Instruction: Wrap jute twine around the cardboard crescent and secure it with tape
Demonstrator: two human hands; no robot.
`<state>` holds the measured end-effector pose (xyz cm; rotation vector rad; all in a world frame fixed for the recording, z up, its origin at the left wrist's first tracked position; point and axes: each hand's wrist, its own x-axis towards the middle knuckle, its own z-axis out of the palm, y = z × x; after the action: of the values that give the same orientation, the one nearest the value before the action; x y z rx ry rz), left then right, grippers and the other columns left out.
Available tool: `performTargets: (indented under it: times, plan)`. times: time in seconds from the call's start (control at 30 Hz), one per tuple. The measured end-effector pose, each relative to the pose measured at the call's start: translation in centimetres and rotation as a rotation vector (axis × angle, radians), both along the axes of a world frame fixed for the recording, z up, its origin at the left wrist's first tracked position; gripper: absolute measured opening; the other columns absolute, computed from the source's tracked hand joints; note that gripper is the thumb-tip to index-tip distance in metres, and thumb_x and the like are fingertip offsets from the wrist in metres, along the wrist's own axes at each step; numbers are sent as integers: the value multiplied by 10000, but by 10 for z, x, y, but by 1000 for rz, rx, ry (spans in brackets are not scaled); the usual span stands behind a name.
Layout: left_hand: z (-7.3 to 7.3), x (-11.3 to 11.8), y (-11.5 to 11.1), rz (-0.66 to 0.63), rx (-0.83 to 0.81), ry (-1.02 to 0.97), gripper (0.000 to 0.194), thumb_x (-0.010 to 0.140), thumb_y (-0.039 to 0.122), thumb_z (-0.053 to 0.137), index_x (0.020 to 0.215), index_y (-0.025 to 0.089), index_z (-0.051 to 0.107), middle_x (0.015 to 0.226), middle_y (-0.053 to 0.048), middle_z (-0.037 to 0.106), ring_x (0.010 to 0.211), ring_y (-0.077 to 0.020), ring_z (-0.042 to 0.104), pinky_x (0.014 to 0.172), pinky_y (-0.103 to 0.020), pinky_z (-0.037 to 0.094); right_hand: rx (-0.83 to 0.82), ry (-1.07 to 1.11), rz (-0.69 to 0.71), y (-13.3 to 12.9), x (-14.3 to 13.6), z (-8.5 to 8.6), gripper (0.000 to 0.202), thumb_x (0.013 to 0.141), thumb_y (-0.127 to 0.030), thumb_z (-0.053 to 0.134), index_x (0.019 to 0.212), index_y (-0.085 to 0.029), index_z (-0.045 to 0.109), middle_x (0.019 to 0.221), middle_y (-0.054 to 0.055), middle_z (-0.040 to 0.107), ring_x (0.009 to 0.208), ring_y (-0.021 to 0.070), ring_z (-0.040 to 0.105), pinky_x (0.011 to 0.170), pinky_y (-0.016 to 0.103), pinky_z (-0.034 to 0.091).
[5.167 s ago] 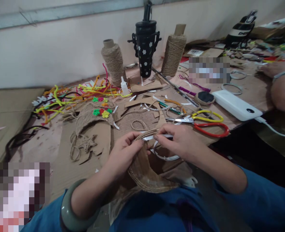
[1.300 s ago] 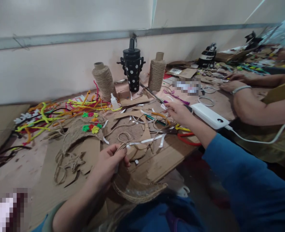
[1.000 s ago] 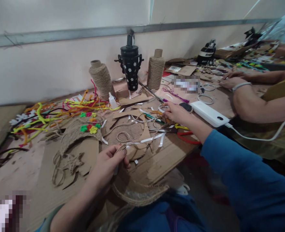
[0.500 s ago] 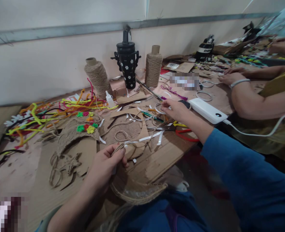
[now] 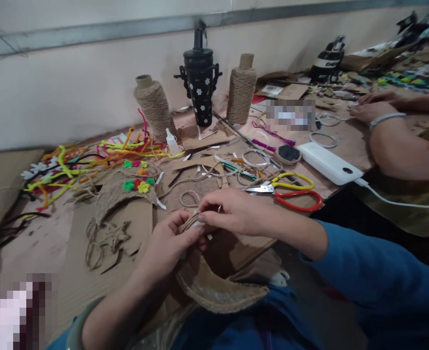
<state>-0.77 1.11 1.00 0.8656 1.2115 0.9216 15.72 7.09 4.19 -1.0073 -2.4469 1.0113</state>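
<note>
Brings right hand [image 5: 229, 210] back from beyond the scissors [image 5: 273, 189] to the twine-edged cardboard crescent [image 5: 219, 290].
Pinches its far end with right hand and left hand [image 5: 171, 243], near and left of the scissors.

One head-worn camera looks forward and down across the table [image 5: 32, 248].

Craft workshop, shared worktable [image 5: 10, 257] littered with cardboard scraps [image 5: 285, 91], twine spools [image 5: 241, 95] (two, standing), scissors [image 5: 272, 189], pipe cleaners [image 5: 63, 163].
</note>
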Motion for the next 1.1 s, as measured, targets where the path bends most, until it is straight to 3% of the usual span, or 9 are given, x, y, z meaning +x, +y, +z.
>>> performTargets:
  times: [0.33, 0.43, 0.53, 0.67, 0.73, 0.8, 0.87, 1.0, 1.1]
  plan:
    - [-3, -4, 1, -61, 0, -70, 241, 730, 370, 691, 831, 161, 628, 699, -25, 686, 593, -122, 606, 562, -224, 440, -189, 161, -189, 4, 3, -4, 153, 733, -266, 547, 612, -173, 565, 528, -50, 494, 495, 79, 424, 465, 201, 322]
    - [-5, -3, -1, -60, -14, -67, 191, 728, 332, 679, 780, 152, 641, 635, -3, 634, 548, -106, 565, 532, -218, 411, -157, 158, -224, 5, 9, -6, 165, 727, -296, 558, 615, -176, 573, 507, -57, 464, 470, 77, 392, 453, 211, 304]
    - [-3, -2, -2, -39, -18, -63, 156, 710, 306, 673, 726, 157, 630, 562, 33, 557, 466, -74, 474, 457, -196, 336, -111, 129, -227, 6, 13, -12, 226, 779, -367, 539, 688, -176, 619, 554, -27, 542, 517, 106, 473, 496, 234, 355]
    - [1, -1, -1, -6, -24, -129, 169, 701, 315, 672, 693, 158, 609, 538, 43, 522, 442, -64, 428, 433, -190, 305, -8, 240, -321, -3, 15, -15, 248, 798, -367, 547, 956, -189, 615, 845, 45, 653, 735, 172, 596, 636, 285, 457]
    - [1, -2, 0, 30, -20, -149, 171, 695, 311, 681, 698, 154, 614, 564, 33, 546, 469, -69, 457, 454, -189, 330, 148, 294, -434, -14, 16, -12, 184, 773, -315, 588, 918, -202, 593, 870, 49, 638, 749, 175, 586, 656, 294, 462]
    - [1, -2, 0, 65, -15, -167, 165, 694, 303, 688, 715, 154, 623, 595, 22, 575, 502, -75, 485, 476, -189, 353, 209, 317, -465, -26, 15, -11, 78, 811, -278, 554, 767, -216, 570, 718, 19, 593, 654, 150, 548, 594, 271, 441]
    - [0, -2, 0, 76, 1, -189, 169, 694, 302, 697, 738, 152, 633, 618, 17, 593, 527, -78, 498, 501, -191, 374, 42, 297, -376, -35, 12, -12, 113, 820, -297, 549, 752, -210, 574, 647, 3, 570, 591, 136, 527, 537, 253, 426]
    - [2, -1, -5, 49, 34, -176, 193, 704, 314, 699, 782, 144, 653, 665, 7, 603, 579, -89, 515, 561, -211, 417, -370, 300, -308, -37, 0, -22, 220, 795, -381, 568, 871, -175, 579, 736, 24, 613, 643, 149, 564, 562, 267, 455]
    - [4, 0, -9, 13, 35, -121, 166, 718, 304, 679, 778, 151, 656, 683, 1, 605, 596, -104, 525, 562, -224, 420, -449, 426, -318, -33, -9, -26, 188, 758, -336, 594, 865, -183, 571, 773, 18, 618, 722, 156, 580, 641, 280, 470]
